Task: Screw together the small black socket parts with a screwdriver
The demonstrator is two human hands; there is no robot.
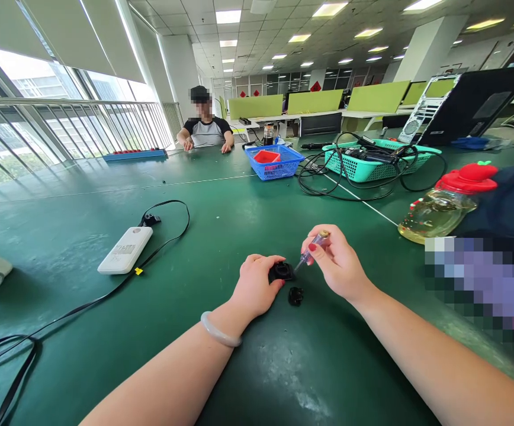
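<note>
My left hand (259, 281) rests on the green table and pinches a small black plastic part (282, 271) that has a round recess in it. A screwdriver (312, 249) with a clear purplish handle and a brassy end cap is gripped in my right hand (334, 260). It slants down to the left, its tip at the right edge of the black part; whether the tip touches it I cannot tell. Just below, nearer to me, a second small black piece (296, 296) lies loose on the table.
Left on the table lie a white power bank (126, 251) and a long black cable (106, 294). Farther back stand a blue basket (277, 168) and a teal basket (355, 168) heaped with cables. A red-lidded bottle (439, 213) is at right. Across the table sits a person (206, 130).
</note>
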